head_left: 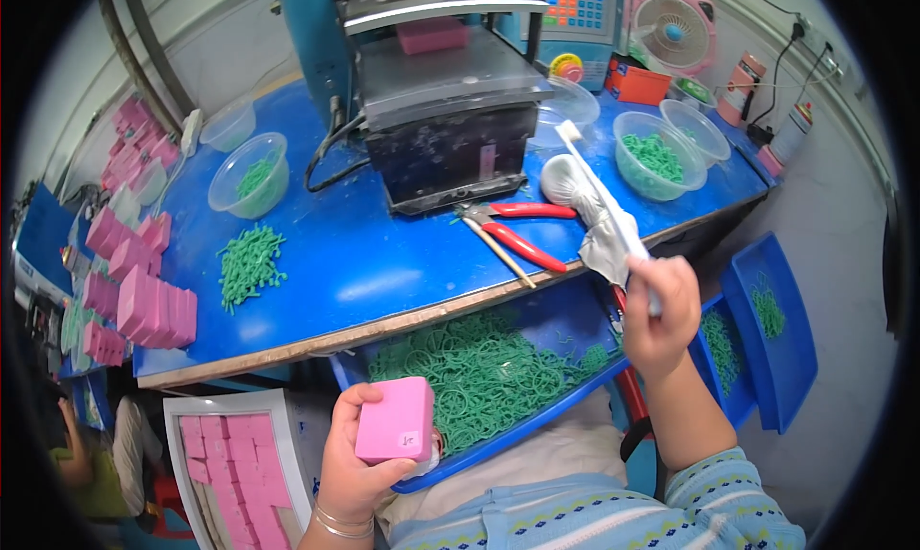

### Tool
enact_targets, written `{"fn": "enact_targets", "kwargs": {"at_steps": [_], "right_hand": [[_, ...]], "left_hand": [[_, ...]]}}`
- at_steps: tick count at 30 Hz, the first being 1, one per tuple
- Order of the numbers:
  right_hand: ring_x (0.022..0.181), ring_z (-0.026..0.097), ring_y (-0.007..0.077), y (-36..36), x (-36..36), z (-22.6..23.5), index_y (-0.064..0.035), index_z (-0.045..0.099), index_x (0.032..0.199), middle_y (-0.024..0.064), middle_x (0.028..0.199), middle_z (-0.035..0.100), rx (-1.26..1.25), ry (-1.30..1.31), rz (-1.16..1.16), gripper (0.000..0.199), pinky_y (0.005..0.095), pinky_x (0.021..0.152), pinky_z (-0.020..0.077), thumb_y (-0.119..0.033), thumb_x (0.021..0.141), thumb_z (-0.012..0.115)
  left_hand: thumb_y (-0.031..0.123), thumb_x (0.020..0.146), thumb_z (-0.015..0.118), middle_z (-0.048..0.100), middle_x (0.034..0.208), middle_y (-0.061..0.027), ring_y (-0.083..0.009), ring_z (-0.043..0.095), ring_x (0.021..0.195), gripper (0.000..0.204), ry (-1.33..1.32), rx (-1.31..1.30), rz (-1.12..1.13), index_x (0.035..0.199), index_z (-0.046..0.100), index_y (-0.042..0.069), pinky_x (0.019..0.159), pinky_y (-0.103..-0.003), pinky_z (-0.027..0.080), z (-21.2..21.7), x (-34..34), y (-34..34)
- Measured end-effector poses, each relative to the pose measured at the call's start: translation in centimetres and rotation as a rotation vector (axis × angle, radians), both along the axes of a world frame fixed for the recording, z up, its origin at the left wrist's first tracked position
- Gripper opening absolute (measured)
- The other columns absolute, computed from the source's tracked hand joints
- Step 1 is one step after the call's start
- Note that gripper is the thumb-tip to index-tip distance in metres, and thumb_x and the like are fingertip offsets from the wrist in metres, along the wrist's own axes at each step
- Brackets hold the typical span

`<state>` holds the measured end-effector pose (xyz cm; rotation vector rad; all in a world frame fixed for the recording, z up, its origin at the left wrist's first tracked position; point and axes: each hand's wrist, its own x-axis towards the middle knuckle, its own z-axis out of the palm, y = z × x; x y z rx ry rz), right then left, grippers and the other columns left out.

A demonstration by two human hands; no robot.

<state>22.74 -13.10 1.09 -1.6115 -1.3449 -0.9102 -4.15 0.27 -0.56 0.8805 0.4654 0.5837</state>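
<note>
My left hand (347, 459) is closed round a pink rectangular block (395, 418) with a small dark mark on one corner. It is held above the near left edge of a blue tray (479, 466) full of green stringy pieces (479, 368). My right hand (668, 310) grips a white toothbrush (606, 194) by its handle, bristle end up and away from me. Below the brush, on the bench edge, lies a crumpled silvery-white wrapping (604, 243). Red-handled pliers (522, 243) and a thin wooden stick (498, 253) rest just left of it.
A dark press (450, 128) stands mid-bench with a pink block (433, 35) inside. Clear bowls (251, 181) (661, 157) hold green pieces; a loose green pile (251, 265) lies left. Pink blocks (153, 306) are stacked at the left edge. Blue trays (771, 330) stand right. Another person sits far left.
</note>
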Motion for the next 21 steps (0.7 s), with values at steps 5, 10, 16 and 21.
{"fn": "enact_targets", "kwargs": {"at_steps": [5, 10, 16, 21], "right_hand": [[0.062, 0.051, 0.0215, -2.0, 2.4, -0.1, -0.0007, 0.060, 0.098, 0.0100, 0.072, 0.053, -0.073, 0.207, -0.139, 0.023, 0.0309, 0.056, 0.0402, 0.004, 0.076, 0.054], [0.069, 0.053, 0.0224, -1.8, 3.7, -1.6, -0.0035, 0.059, 0.106, 0.0109, 0.082, 0.055, -0.186, 0.462, -0.201, 0.027, 0.0296, 0.063, 0.0424, -0.001, 0.080, 0.052], [0.089, 0.056, 0.0289, -2.5, 4.0, -1.5, -0.0112, 0.056, 0.117, 0.0121, 0.098, 0.056, -0.378, 0.344, -0.431, 0.037, 0.0361, 0.078, 0.0449, -0.008, 0.080, 0.057], [0.074, 0.055, 0.0288, -2.4, -1.0, 0.1, 0.0000, 0.058, 0.088, 0.0138, 0.083, 0.056, -0.187, 0.161, -0.137, 0.017, 0.0357, 0.066, 0.0449, -0.002, 0.072, 0.061]], "left_hand": [[0.012, 0.055, 0.084, 0.052, 0.109, -0.0141, -0.0205, 0.059, 0.090, 0.076, -0.074, -0.091, -0.078, 0.115, 0.038, 0.005, 0.074, -0.029, 0.053, 0.1, 0.4, -0.2], [0.009, 0.053, 0.084, 0.050, 0.114, -0.0152, -0.0211, 0.056, 0.096, 0.097, 0.004, -0.030, -0.132, 0.133, 0.029, 0.004, 0.083, -0.032, 0.048, 0.0, 0.3, -0.3], [0.006, 0.053, 0.084, 0.044, 0.120, -0.0148, -0.0216, 0.050, 0.107, 0.107, 0.125, 0.661, -0.071, 0.138, 0.019, 0.002, 0.088, -0.034, 0.044, -0.6, 1.9, -1.0], [0.018, 0.051, 0.087, 0.045, 0.115, -0.0133, -0.0228, 0.051, 0.100, 0.110, 0.175, 1.252, 0.018, 0.136, 0.019, 0.005, 0.085, -0.035, 0.044, -1.4, 1.6, -0.5]]}}
